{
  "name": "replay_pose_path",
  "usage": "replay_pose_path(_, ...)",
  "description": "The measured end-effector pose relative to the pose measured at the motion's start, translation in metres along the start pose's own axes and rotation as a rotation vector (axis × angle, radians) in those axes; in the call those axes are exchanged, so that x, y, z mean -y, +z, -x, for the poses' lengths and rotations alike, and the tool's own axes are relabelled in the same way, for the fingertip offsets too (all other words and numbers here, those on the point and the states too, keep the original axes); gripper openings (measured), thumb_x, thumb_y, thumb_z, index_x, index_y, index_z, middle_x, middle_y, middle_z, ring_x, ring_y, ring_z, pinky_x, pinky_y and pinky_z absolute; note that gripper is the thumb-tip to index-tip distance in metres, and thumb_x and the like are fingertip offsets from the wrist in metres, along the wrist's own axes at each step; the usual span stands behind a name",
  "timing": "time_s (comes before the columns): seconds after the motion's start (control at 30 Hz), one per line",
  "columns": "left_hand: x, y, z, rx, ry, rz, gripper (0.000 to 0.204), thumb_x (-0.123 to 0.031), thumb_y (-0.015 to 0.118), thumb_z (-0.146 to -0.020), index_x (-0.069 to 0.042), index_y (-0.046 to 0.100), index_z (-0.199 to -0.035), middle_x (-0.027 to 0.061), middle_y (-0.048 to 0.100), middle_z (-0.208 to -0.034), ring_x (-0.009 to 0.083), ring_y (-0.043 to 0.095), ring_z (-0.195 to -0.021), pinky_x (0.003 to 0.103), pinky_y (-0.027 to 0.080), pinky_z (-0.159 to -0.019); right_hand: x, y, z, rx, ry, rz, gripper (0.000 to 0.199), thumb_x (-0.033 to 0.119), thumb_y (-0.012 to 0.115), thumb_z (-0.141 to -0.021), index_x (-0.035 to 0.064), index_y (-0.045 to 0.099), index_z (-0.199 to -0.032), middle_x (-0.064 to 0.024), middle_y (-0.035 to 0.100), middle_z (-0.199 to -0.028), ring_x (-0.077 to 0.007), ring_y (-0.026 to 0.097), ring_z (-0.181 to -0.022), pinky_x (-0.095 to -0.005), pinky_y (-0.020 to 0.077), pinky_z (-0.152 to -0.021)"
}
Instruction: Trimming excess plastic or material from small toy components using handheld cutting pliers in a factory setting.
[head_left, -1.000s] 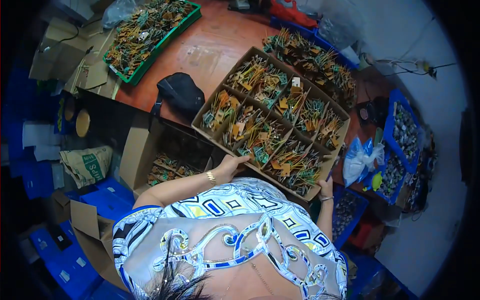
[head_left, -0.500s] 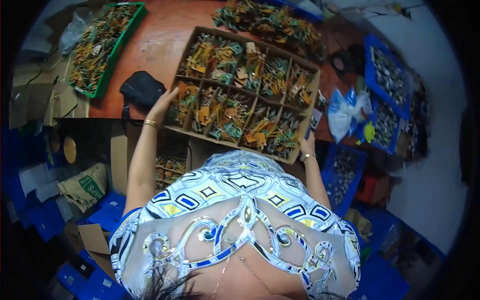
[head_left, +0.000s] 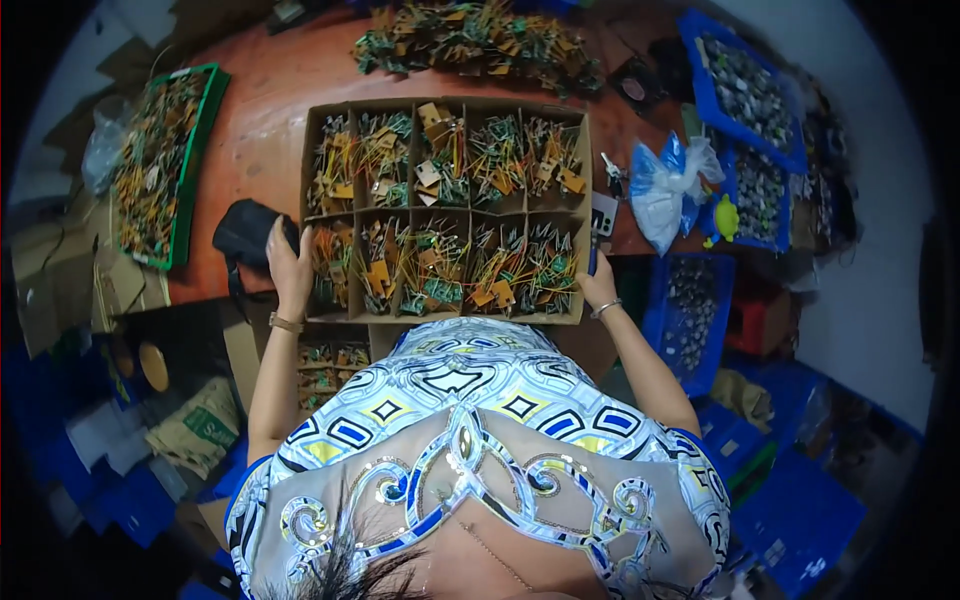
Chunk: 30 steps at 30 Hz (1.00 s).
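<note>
A shallow cardboard box [head_left: 440,212], split by dividers into several compartments, sits in front of me at the table's near edge. Bundles of small circuit boards with yellow and orange wires and metal leads fill it. My left hand [head_left: 290,268] is at its left wall, thumb along the cardboard and fingers apart, reaching over the edge of a black pouch [head_left: 243,232]. On the other side, my right hand [head_left: 600,285] grips the box's near right part, its fingers partly hidden. A narrow dark blue object [head_left: 593,252] shows beside those fingers; whether I hold it is unclear.
A green tray [head_left: 205,150] of similar boards lies at the left. More boards [head_left: 480,45] are heaped at the back. To the right are a blue-and-white plastic bag [head_left: 660,195], a yellow-green figure [head_left: 724,218] and blue bins [head_left: 765,160] of small parts.
The box has turned from a slant to lie square with me. My left hand has shifted from gripping its left edge to spread fingers beside the pouch. The view has shifted too.
</note>
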<state>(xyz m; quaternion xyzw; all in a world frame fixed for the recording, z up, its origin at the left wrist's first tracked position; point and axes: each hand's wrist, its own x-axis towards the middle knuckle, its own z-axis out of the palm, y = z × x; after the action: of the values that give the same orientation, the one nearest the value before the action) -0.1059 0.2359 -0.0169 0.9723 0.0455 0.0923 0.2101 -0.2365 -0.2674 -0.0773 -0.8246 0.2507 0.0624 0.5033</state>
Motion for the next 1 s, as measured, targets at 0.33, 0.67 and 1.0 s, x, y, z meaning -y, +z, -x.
replay_pose_path(0.33,-0.312,0.156,-0.102,0.392,0.981,0.344,0.021,-0.007,0.05,-0.086,0.003,0.055,-0.104,0.0191,0.061,-0.101,0.0354,0.061,-0.097,0.046,0.05,-0.081,0.003,0.007,0.001,-0.091,0.036,0.175,0.05,0.001,0.059,-0.068,-0.0011,0.051,-0.117,-0.0161,0.061,-0.088,-0.0273,0.06,-0.078,-0.0343,0.0479,-0.073)
replay_pose_path(0.67,-0.36,0.215,-0.115,0.858,1.005,-0.142,0.062,-0.027,0.068,-0.076,-0.008,0.046,-0.13,0.0243,0.051,-0.123,0.0405,0.053,-0.109,0.047,0.046,-0.091,0.018,0.008,0.002,-0.137,0.171,0.165,0.057,0.006,0.065,-0.069,-0.0036,0.048,-0.122,-0.0259,0.062,-0.095,-0.0381,0.062,-0.087,-0.0387,0.0486,-0.076)
replay_pose_path(1.0,-0.352,0.187,-0.102,1.36,0.457,0.536,0.083,-0.051,0.074,-0.075,-0.002,0.045,-0.135,0.0216,0.05,-0.134,0.0301,0.044,-0.127,0.035,0.036,-0.104,0.017,-0.004,0.014,-0.237,0.053,0.028,0.041,0.014,0.071,-0.07,-0.002,0.055,-0.104,-0.0161,0.059,-0.078,-0.0276,0.057,-0.068,-0.0349,0.0478,-0.067)
